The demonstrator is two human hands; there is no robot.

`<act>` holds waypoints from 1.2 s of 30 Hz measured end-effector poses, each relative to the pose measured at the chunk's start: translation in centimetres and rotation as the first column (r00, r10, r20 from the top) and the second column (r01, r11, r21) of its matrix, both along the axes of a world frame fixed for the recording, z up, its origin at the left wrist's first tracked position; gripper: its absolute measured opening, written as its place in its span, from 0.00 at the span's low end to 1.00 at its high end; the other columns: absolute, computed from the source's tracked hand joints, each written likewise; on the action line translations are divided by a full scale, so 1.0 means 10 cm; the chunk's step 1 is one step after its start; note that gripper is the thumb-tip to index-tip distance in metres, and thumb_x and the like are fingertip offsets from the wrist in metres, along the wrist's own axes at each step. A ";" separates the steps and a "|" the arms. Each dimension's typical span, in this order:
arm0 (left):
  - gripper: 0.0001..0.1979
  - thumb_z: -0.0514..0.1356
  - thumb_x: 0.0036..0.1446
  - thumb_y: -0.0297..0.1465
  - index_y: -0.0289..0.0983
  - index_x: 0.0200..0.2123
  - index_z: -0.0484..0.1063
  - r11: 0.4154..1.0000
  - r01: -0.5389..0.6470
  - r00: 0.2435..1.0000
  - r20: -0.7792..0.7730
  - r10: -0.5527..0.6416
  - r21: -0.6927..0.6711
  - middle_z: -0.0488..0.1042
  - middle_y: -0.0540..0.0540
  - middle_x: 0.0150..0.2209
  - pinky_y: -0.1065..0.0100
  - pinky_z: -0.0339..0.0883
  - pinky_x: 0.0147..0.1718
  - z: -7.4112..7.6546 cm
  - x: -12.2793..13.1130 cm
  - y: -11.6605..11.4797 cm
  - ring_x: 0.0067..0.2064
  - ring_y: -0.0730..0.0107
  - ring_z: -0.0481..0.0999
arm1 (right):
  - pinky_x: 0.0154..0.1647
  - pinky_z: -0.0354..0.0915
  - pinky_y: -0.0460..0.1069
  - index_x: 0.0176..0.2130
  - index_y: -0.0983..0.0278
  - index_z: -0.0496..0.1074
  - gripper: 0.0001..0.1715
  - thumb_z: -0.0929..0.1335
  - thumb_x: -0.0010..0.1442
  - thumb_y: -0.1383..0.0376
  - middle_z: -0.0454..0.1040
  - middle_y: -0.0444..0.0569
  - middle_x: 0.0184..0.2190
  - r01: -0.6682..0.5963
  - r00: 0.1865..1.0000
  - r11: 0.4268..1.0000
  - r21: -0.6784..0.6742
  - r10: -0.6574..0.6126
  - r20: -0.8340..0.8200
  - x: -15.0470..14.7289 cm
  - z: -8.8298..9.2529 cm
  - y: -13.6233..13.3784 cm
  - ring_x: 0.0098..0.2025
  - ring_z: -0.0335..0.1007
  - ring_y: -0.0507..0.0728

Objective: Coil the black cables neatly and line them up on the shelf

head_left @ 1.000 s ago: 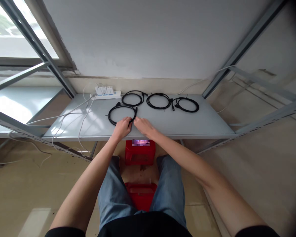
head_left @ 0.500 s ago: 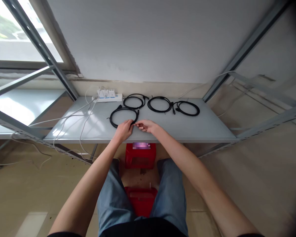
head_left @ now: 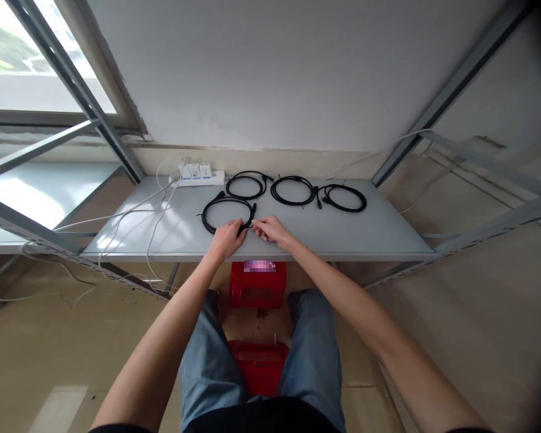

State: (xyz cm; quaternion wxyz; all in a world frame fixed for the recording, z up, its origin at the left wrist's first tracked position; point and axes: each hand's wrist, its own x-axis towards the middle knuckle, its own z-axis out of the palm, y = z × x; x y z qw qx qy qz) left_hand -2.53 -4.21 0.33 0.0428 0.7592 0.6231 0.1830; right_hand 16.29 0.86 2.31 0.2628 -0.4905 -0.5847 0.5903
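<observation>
A coiled black cable (head_left: 204,218) lies on the grey shelf, with a plug at its upper left and a connector at its right. My left hand (head_left: 228,239) is closed on the near edge of this coil. Just to the right, the fingertips of my right hand (head_left: 270,230) are pinched together on the end of a thin black tie (head_left: 252,225) that sticks out from the coil. A second tie (head_left: 199,215) pokes out on the coil's left side. My left fingers partly hide where the first tie meets the cable.
Behind lie three more black cable coils (head_left: 246,198) (head_left: 293,203) (head_left: 356,208). A white power strip (head_left: 207,178) with adapters sits at the back left, its white cords trailing over the shelf (head_left: 379,237). Metal posts flank both sides; a red stool (head_left: 256,291) stands below.
My right hand has shifted slightly right, drawing the thin tie out from the coil. My left hand stays on the cable, and the other coils lie as before.
</observation>
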 end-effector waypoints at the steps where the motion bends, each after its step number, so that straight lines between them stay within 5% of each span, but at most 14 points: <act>1: 0.13 0.53 0.72 0.40 0.40 0.50 0.72 1.000 0.000 1.000 -0.003 0.000 0.001 0.80 0.40 0.45 0.62 0.68 0.41 0.00 0.00 0.00 0.46 0.54 0.80 | 0.17 0.49 0.42 0.31 0.67 0.75 0.18 0.68 0.70 0.59 0.71 0.42 0.21 0.013 1.000 0.994 0.113 -0.013 -0.001 0.07 -0.05 -0.01 0.17 0.58 0.45; 6: 0.13 0.52 0.73 0.40 0.40 0.50 0.71 1.000 -0.010 1.000 -0.016 0.010 -0.017 0.79 0.38 0.45 0.61 0.68 0.43 0.01 0.01 0.00 0.47 0.54 0.80 | 0.26 0.57 0.46 0.26 0.63 0.68 0.20 0.66 0.67 0.55 0.66 0.42 0.21 0.074 0.994 0.892 0.447 -0.104 0.044 0.42 -0.27 -0.06 0.23 0.59 0.50; 14: 0.13 0.53 0.73 0.40 0.40 0.50 0.71 1.000 -0.010 1.000 -0.022 0.010 -0.011 0.79 0.39 0.45 0.62 0.68 0.43 0.01 0.01 -0.01 0.48 0.54 0.80 | 0.32 0.56 0.47 0.32 0.59 0.58 0.10 0.61 0.66 0.59 0.61 0.40 0.25 0.060 0.988 0.773 0.631 -0.138 0.075 0.42 -0.30 -0.12 0.27 0.58 0.52; 24: 0.13 0.50 0.74 0.40 0.40 0.48 0.70 1.000 0.005 0.998 -0.070 -0.004 0.001 0.80 0.38 0.45 0.63 0.67 0.42 0.03 0.01 -0.07 0.49 0.54 0.80 | 0.27 0.56 0.44 0.35 0.57 0.55 0.06 0.58 0.64 0.59 0.62 0.35 0.23 0.137 0.990 0.893 0.428 -0.119 -0.070 0.42 -0.27 -0.14 0.23 0.59 0.50; 36: 0.19 0.43 0.76 0.42 0.39 0.55 0.67 0.996 0.015 0.980 -0.195 -0.032 -0.088 0.83 0.37 0.38 0.61 0.67 0.40 0.10 0.04 -0.13 0.42 0.49 0.84 | 0.20 0.55 0.44 0.33 0.57 0.58 0.18 0.67 0.59 0.49 0.64 0.36 0.21 0.233 0.969 0.895 0.381 -0.182 -0.165 0.44 -0.29 -0.07 0.20 0.59 0.50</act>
